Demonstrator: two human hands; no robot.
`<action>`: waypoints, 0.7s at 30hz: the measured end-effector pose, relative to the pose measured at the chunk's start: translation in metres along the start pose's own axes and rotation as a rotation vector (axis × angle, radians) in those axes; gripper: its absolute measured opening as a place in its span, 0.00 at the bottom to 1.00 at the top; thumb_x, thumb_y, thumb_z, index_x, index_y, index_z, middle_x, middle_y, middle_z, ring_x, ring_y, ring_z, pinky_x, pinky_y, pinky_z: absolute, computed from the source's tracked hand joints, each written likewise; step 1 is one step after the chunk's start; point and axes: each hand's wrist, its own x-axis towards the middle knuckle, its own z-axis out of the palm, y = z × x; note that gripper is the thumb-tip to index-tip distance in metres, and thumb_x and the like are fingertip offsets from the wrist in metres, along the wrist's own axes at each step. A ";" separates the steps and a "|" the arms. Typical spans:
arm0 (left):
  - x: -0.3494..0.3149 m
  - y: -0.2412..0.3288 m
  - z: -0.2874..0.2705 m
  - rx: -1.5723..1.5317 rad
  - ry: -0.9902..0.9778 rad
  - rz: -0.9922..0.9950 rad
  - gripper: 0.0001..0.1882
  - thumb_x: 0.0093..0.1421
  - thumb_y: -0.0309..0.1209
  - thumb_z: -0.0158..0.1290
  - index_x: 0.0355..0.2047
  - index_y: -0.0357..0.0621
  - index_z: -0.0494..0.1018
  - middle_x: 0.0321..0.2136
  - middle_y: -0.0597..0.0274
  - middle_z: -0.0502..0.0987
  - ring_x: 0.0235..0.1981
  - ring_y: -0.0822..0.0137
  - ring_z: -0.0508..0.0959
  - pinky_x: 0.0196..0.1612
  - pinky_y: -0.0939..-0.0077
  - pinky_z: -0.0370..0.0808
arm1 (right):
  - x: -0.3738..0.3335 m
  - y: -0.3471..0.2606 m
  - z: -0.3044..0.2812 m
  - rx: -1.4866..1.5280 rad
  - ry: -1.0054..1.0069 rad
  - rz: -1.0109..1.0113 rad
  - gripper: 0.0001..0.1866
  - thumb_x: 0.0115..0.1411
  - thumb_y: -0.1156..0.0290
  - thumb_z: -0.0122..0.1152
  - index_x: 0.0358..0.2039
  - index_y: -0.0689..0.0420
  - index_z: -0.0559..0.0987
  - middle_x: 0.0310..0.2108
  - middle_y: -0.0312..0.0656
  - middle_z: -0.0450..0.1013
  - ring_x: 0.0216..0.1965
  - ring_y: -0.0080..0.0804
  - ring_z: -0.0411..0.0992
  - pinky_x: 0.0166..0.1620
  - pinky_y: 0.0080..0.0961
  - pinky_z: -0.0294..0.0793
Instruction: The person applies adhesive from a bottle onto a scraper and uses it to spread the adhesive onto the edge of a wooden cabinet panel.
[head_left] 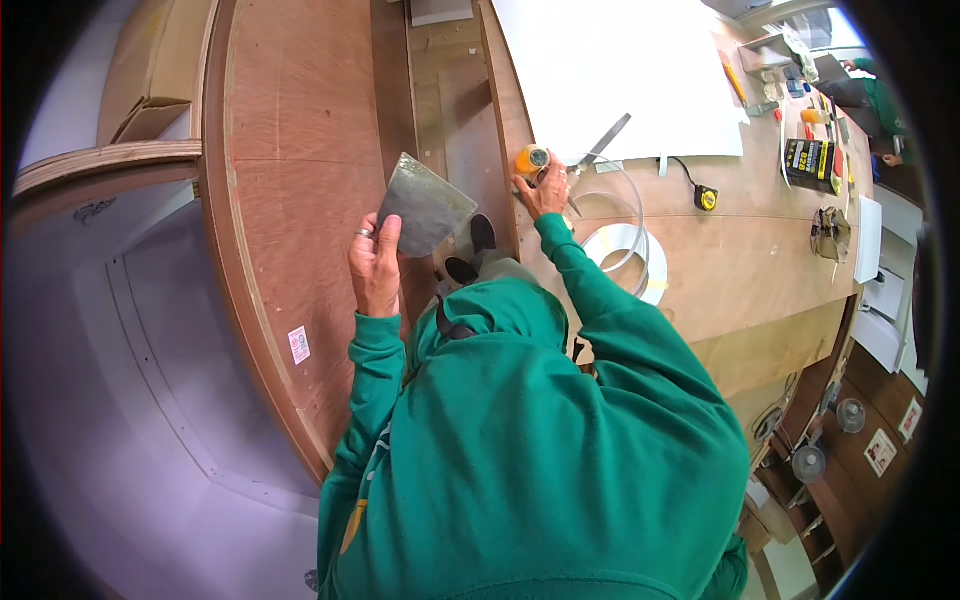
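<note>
Woodworking workshop, plywood panels, workbench strewn with tools, tape measure

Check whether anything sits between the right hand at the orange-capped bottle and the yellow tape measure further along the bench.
The right hand rests at the orange-capped bottle. Between it and the yellow tape measure arches a loop of white edge banding, with a metal blade lying just above that line. Nothing else visible intervenes.

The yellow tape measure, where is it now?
In the head view, the yellow tape measure lies on the wooden bench at the right, below the white sheet.
</note>
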 end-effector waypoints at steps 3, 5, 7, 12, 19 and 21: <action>0.001 -0.011 0.003 0.021 -0.031 -0.022 0.09 0.68 0.34 0.53 0.38 0.41 0.74 0.30 0.74 0.73 0.31 0.82 0.68 0.35 0.85 0.68 | 0.017 0.005 0.015 -0.080 0.049 0.016 0.44 0.48 0.48 0.72 0.60 0.57 0.65 0.51 0.52 0.70 0.53 0.51 0.69 0.55 0.49 0.66; 0.001 -0.014 0.002 0.043 -0.028 -0.029 0.09 0.68 0.35 0.53 0.38 0.41 0.74 0.30 0.74 0.73 0.30 0.82 0.68 0.34 0.85 0.67 | 0.027 0.010 0.022 -0.177 0.082 -0.005 0.42 0.50 0.45 0.70 0.57 0.60 0.67 0.47 0.53 0.72 0.51 0.51 0.70 0.54 0.49 0.65; 0.002 -0.017 -0.001 0.045 -0.038 -0.022 0.11 0.67 0.36 0.54 0.37 0.41 0.74 0.29 0.75 0.72 0.29 0.83 0.67 0.33 0.86 0.66 | 0.034 0.014 0.019 -0.102 0.058 -0.065 0.41 0.52 0.43 0.68 0.55 0.62 0.68 0.46 0.54 0.72 0.49 0.53 0.71 0.52 0.49 0.66; 0.005 -0.031 -0.020 0.023 -0.024 -0.021 0.09 0.67 0.35 0.54 0.38 0.42 0.74 0.30 0.75 0.73 0.31 0.83 0.69 0.35 0.86 0.67 | 0.031 -0.058 -0.044 0.340 -0.135 -0.188 0.34 0.54 0.44 0.68 0.46 0.60 0.68 0.38 0.54 0.76 0.40 0.54 0.77 0.42 0.43 0.75; 0.013 -0.036 -0.020 0.060 -0.093 0.028 0.11 0.67 0.36 0.54 0.34 0.40 0.74 0.25 0.78 0.68 0.27 0.84 0.62 0.29 0.85 0.62 | 0.030 -0.138 -0.150 0.130 -0.563 -0.498 0.35 0.54 0.43 0.68 0.49 0.58 0.70 0.37 0.51 0.76 0.40 0.51 0.76 0.44 0.41 0.74; 0.017 -0.046 -0.025 0.053 -0.118 0.040 0.11 0.67 0.35 0.54 0.33 0.40 0.74 0.24 0.79 0.66 0.26 0.84 0.61 0.29 0.85 0.61 | 0.031 -0.151 -0.170 0.006 -0.685 -0.596 0.34 0.53 0.44 0.69 0.48 0.58 0.73 0.38 0.50 0.75 0.41 0.51 0.74 0.44 0.41 0.74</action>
